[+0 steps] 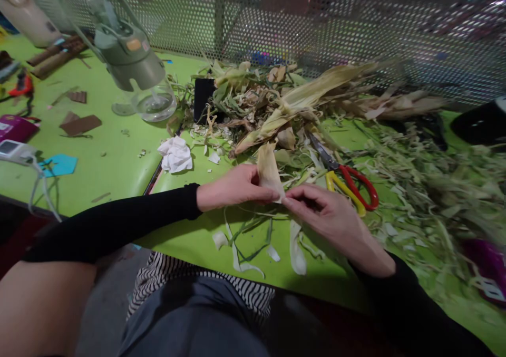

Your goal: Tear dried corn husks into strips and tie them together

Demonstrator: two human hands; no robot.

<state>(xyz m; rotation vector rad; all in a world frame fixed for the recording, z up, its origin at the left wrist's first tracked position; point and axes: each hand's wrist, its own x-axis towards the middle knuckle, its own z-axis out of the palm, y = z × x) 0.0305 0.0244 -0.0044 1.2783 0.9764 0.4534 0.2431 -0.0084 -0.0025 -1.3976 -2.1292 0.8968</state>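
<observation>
A pale, flat piece of corn husk stands upright between my hands above the front part of the green table. My left hand pinches it from the left, thumb laid across its lower part. At the husk's bottom right corner, the thumb and fingers of my right hand are pressed together on it. Scissors with one red and one yellow handle lie just beyond my right hand, their blades partly over husk scraps. Cut husk strips lie on the table below my hands.
Behind my hands is a heap of dried husks with a dark phone-like slab. Shredded husk covers the right side. A crumpled tissue and a green-lidded bottle stand left. A perforated metal screen borders the table's back.
</observation>
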